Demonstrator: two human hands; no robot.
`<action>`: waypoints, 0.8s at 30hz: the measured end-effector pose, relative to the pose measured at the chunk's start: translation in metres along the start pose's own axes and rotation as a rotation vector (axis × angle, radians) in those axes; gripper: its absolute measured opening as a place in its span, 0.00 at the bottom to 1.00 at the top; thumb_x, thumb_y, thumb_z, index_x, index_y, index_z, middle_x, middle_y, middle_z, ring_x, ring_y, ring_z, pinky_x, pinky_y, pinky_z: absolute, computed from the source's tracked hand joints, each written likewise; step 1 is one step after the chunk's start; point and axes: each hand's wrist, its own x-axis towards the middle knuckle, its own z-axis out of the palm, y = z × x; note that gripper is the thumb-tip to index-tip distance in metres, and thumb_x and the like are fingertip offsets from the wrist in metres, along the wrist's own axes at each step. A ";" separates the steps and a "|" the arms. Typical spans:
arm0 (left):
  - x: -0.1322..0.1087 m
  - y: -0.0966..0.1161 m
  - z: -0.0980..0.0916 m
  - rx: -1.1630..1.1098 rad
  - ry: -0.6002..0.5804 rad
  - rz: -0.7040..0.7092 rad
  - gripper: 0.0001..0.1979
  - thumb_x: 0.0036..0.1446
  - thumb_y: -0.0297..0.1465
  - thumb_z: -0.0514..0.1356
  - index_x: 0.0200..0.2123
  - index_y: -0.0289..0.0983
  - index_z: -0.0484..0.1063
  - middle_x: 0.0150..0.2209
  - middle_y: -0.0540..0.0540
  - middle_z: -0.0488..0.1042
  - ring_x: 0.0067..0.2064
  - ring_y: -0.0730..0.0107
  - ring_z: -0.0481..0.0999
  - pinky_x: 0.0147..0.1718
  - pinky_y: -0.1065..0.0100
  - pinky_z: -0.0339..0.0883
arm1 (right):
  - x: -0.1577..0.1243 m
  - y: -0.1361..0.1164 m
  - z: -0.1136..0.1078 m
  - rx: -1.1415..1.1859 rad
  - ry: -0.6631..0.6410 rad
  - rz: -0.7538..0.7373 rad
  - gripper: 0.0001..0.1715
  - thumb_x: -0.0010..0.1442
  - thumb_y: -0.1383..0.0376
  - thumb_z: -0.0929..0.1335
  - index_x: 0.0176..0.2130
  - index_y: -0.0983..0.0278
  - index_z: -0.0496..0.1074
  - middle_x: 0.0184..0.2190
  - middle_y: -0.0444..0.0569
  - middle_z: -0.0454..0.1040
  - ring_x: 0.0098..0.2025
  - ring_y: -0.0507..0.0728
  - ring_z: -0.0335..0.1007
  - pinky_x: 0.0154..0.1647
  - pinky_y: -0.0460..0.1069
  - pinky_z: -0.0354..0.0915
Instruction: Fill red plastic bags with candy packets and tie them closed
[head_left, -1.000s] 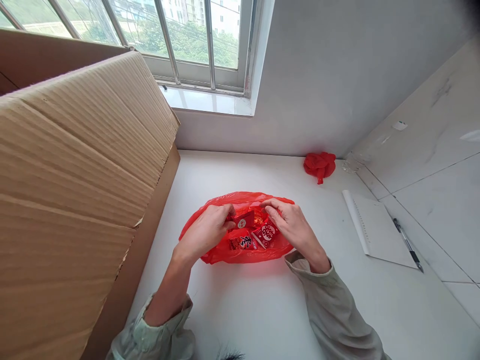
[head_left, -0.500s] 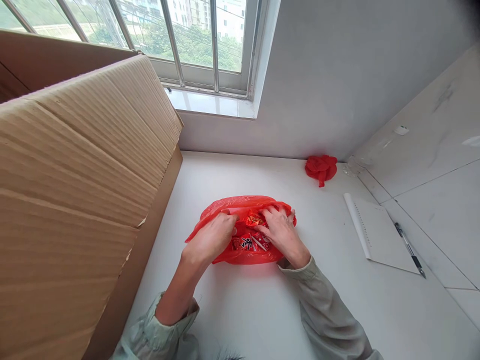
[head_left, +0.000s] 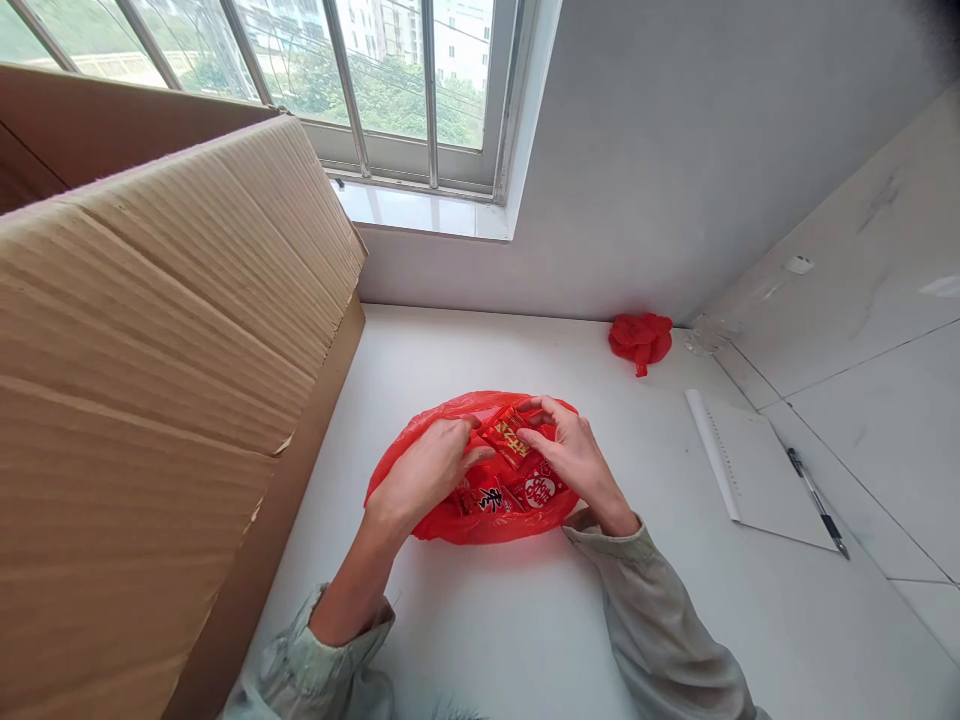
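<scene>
**Inspector:** Location of the red packet (head_left: pixel 510 438)?

**Assistant:** In the mouth of the red plastic bag (head_left: pixel 480 527), which lies flat on the white table (head_left: pixel 525 630). It sits on top of two other packets (head_left: pixel 538 489), directly between the hands.

**Inspector:** Long axis?

**Assistant:** Slanted, from far-left to near-right, across the gap between the hands.

**Inspector:** Grip?

**Assistant:** The right hand (head_left: pixel 574 462) pinches the packet's right end, with the thumb below and the forefinger hooked over the top. The left hand (head_left: pixel 427 470) is curled at the left end. I cannot tell whether it nips the packet or only the bag film.

**Inspector:** Which hand is nearer?

**Assistant:** Both are in contact, but only the right has a confirmed hold. The cardboard box (head_left: pixel 187 350) stands well apart, to the left.
</scene>
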 end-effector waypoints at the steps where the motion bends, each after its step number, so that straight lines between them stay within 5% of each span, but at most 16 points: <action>1: 0.001 0.004 -0.003 -0.027 -0.008 -0.023 0.11 0.63 0.33 0.51 0.27 0.40 0.63 0.26 0.51 0.68 0.29 0.66 0.66 0.29 0.65 0.56 | -0.001 -0.003 -0.001 0.037 -0.023 -0.008 0.14 0.58 0.67 0.66 0.45 0.59 0.72 0.42 0.45 0.79 0.43 0.55 0.75 0.47 0.51 0.66; 7: 0.005 0.017 -0.014 -0.162 -0.017 -0.082 0.08 0.64 0.36 0.52 0.33 0.39 0.64 0.29 0.53 0.69 0.30 0.68 0.65 0.29 0.67 0.56 | -0.008 -0.014 -0.004 0.105 -0.121 -0.003 0.08 0.57 0.62 0.69 0.39 0.61 0.72 0.40 0.45 0.78 0.40 0.55 0.75 0.43 0.50 0.68; 14: 0.004 0.019 -0.017 -0.279 -0.069 0.098 0.13 0.67 0.32 0.48 0.45 0.45 0.71 0.44 0.54 0.76 0.42 0.69 0.72 0.40 0.68 0.61 | -0.011 -0.015 -0.006 0.107 -0.207 0.014 0.15 0.60 0.52 0.68 0.37 0.61 0.71 0.29 0.41 0.74 0.31 0.53 0.70 0.35 0.48 0.62; 18: 0.003 0.021 -0.019 -0.273 -0.048 -0.008 0.12 0.66 0.36 0.51 0.50 0.45 0.69 0.38 0.53 0.75 0.35 0.69 0.70 0.33 0.68 0.60 | -0.011 -0.017 -0.008 0.074 -0.198 -0.009 0.15 0.61 0.53 0.68 0.30 0.62 0.71 0.26 0.40 0.71 0.29 0.51 0.64 0.32 0.47 0.58; 24: 0.004 0.021 -0.024 -0.259 -0.021 -0.082 0.14 0.62 0.36 0.55 0.25 0.38 0.68 0.25 0.55 0.65 0.27 0.73 0.60 0.26 0.68 0.51 | -0.013 -0.020 -0.013 0.067 -0.360 0.033 0.24 0.63 0.53 0.66 0.21 0.63 0.69 0.20 0.40 0.68 0.23 0.49 0.59 0.28 0.47 0.55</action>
